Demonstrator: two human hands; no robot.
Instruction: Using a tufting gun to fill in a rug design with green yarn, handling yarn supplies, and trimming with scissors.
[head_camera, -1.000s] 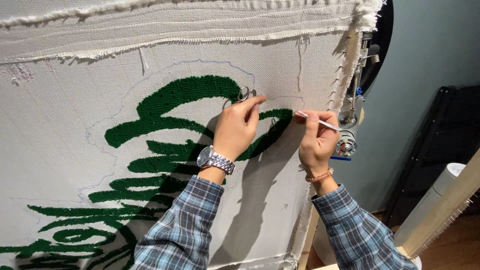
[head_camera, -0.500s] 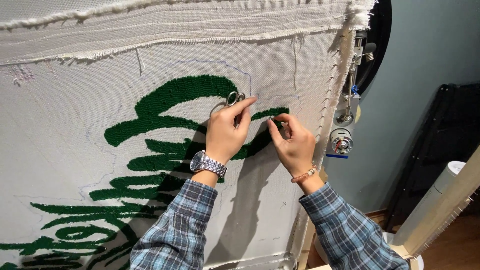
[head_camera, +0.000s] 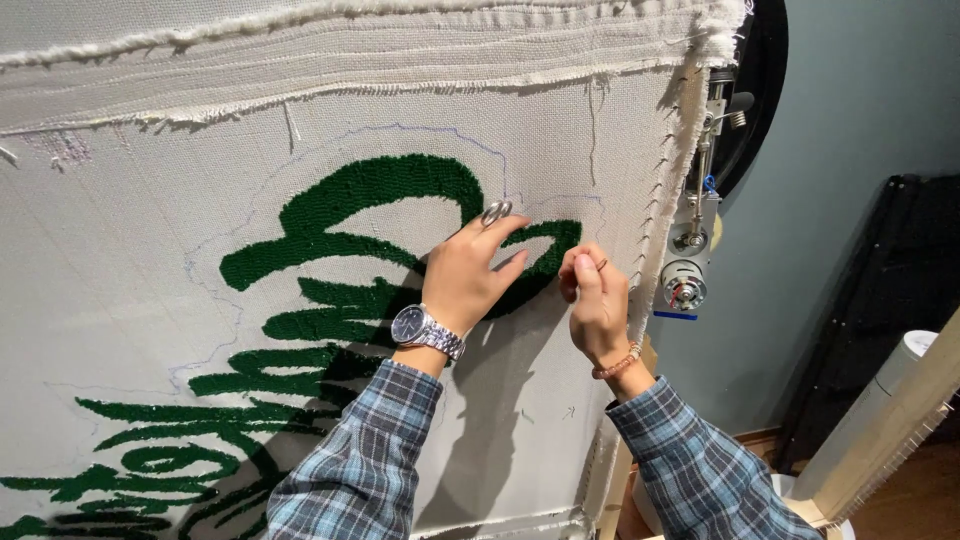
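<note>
A stretched pale cloth (head_camera: 150, 200) hangs upright in front of me, tufted with dark green yarn shapes (head_camera: 350, 200). My left hand (head_camera: 468, 285), with a wristwatch, presses on the cloth at the green patch and grips small silver scissors (head_camera: 497, 212), whose loops stick up above the fingers. My right hand (head_camera: 597, 305), with a bead bracelet, is closed just to the right of it, pinching a thin stick (head_camera: 601, 264) of which only the tip shows. Both hands touch the cloth near the right end of the green curve (head_camera: 550, 240).
The cloth's right edge is hooked on a wooden frame (head_camera: 665, 200) with a metal clamp and roller (head_camera: 685, 285). A dark round object (head_camera: 760, 100) hangs behind. A black rack (head_camera: 880, 300) and a pale tube (head_camera: 900, 380) stand at the right by a grey-blue wall.
My right hand has moved left from beyond the cloth's edge onto the cloth, next to my left hand. The long stick it held out is now mostly hidden in the fist.
</note>
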